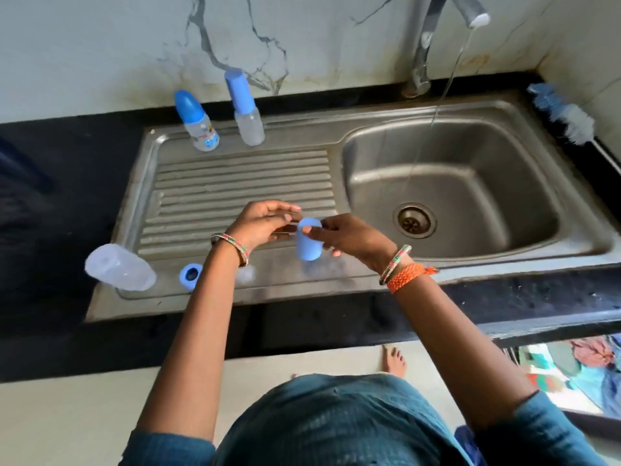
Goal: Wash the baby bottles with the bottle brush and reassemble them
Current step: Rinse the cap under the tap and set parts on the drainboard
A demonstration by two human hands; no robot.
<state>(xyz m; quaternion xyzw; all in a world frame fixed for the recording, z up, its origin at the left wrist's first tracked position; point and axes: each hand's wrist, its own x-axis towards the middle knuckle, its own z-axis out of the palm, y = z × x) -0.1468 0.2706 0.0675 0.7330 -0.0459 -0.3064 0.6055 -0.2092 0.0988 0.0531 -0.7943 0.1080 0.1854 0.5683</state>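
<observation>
Blue cap [308,243] between left hand [260,227], right hand [353,238] (both gripping), above drainboard [235,176]

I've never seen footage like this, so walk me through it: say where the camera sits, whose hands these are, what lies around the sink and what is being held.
One camera, worn on a person's head, looks down at a steel sink. The left hand and right hand together hold a blue cap. Two capped bottles stand at the back. A clear open bottle and blue ring sit near the front. The bottle brush lies at the right, and the tap runs.
</observation>
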